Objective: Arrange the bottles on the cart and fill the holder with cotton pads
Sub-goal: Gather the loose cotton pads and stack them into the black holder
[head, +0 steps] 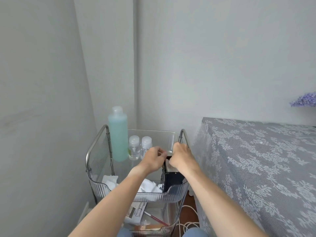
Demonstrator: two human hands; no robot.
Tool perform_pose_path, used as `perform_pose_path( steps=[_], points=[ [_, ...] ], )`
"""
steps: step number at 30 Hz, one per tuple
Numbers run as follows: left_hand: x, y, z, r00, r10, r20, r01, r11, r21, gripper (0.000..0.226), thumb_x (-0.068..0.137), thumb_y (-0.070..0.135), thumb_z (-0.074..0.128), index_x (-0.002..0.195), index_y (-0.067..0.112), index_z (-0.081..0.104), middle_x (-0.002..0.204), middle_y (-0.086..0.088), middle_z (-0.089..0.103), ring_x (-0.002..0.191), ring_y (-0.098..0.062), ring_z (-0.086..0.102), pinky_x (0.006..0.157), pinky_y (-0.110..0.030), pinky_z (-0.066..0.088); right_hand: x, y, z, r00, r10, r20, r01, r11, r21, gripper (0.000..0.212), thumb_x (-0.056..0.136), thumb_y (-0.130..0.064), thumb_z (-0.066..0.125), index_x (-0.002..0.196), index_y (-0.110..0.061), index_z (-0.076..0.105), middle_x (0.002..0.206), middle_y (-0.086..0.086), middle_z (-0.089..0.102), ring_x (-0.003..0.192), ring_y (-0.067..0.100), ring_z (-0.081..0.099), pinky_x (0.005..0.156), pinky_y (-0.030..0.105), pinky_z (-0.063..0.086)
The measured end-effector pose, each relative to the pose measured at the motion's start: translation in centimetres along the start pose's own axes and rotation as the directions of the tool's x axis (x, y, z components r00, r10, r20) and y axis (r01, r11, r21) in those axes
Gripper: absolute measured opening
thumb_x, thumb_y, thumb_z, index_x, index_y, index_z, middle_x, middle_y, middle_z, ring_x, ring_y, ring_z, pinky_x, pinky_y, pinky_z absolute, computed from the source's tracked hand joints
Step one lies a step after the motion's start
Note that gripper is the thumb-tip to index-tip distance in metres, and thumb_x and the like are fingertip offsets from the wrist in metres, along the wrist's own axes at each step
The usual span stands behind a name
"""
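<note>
Head view, both hands (154, 157) (182, 155) at black holder (172, 179), bottle labels unreadable

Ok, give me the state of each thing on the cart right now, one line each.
Tall blue bottle: upright, capped, nearly full, back left of the top tray.
Two small clear bottles: upright, capped, side by side.
Black holder: upright, right side, white pad at its top.
Left hand: pinching at the holder's top.
Right hand: pressing there too.
White cloths: crumpled, front.
</note>
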State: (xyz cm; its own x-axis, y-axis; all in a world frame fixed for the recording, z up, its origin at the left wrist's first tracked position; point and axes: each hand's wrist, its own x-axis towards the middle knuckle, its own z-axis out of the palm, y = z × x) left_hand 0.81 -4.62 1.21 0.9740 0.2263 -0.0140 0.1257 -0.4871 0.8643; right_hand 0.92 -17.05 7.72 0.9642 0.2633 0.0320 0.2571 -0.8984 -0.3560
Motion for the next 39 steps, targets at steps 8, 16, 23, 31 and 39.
perform_pose_path(
  steps=[8,16,23,31,39],
  points=[
    [-1.2,-1.7,-1.9,0.997,-0.067,0.028,0.067,0.997,0.031,0.020,0.101,0.028,0.044,0.093,0.011,0.053,0.083,-0.003,0.060,0.070,-0.020,0.063,0.056,-0.027,0.045,-0.1,-0.2,1.1,0.999,0.029,0.015,-0.028,0.997,-0.077,0.044,0.081,0.002,0.067,0.122,0.000,0.052,0.120,0.020,0.051,0.103,0.035,0.063,0.080,0.036,0.054],
    [-2.3,-3.0,-2.9,0.982,0.181,-0.051,-0.084,0.665,0.742,0.043,0.101,0.036,0.037,0.138,0.017,0.043,0.141,-0.006,0.049,0.130,-0.029,0.046,0.105,-0.042,0.036,-0.3,-1.2,1.6,1.000,0.026,-0.003,-0.026,0.965,-0.259,0.042,0.084,-0.006,0.061,0.125,-0.002,0.055,0.125,0.020,0.052,0.115,0.035,0.050,0.088,0.038,0.048],
    [-2.9,-4.5,-3.4,0.996,0.059,-0.061,0.012,0.608,0.794,0.062,0.102,0.042,0.030,0.155,0.014,0.013,0.164,-0.013,0.008,0.149,-0.031,0.017,0.120,-0.048,0.019,-1.9,-3.7,2.3,0.990,-0.094,-0.101,0.060,0.952,-0.301,0.047,0.083,-0.016,0.061,0.128,-0.003,0.052,0.130,0.022,0.049,0.124,0.040,0.041,0.102,0.045,0.038],
    [-4.2,-5.8,-4.2,0.965,-0.263,-0.016,0.151,0.502,0.852,0.050,0.094,0.041,0.048,0.135,0.013,0.045,0.139,-0.010,0.049,0.131,-0.032,0.043,0.108,-0.043,0.034,-3.4,-4.8,6.8,0.960,-0.268,0.078,0.266,0.963,0.046,0.035,0.085,0.001,0.057,0.119,-0.006,0.053,0.112,0.014,0.058,0.103,0.034,0.058,0.079,0.037,0.046],
    [-4.2,-6.7,-3.7,0.868,-0.493,0.054,0.278,0.575,0.769,0.051,0.089,0.018,0.060,0.136,0.010,0.045,0.141,-0.010,0.048,0.129,-0.030,0.051,0.103,-0.042,0.046,-3.1,-4.2,9.7,0.916,-0.021,0.401,-0.008,0.998,0.070,0.037,0.085,0.000,0.055,0.122,0.001,0.057,0.122,0.020,0.058,0.110,0.034,0.058,0.081,0.033,0.050]
  ],
)
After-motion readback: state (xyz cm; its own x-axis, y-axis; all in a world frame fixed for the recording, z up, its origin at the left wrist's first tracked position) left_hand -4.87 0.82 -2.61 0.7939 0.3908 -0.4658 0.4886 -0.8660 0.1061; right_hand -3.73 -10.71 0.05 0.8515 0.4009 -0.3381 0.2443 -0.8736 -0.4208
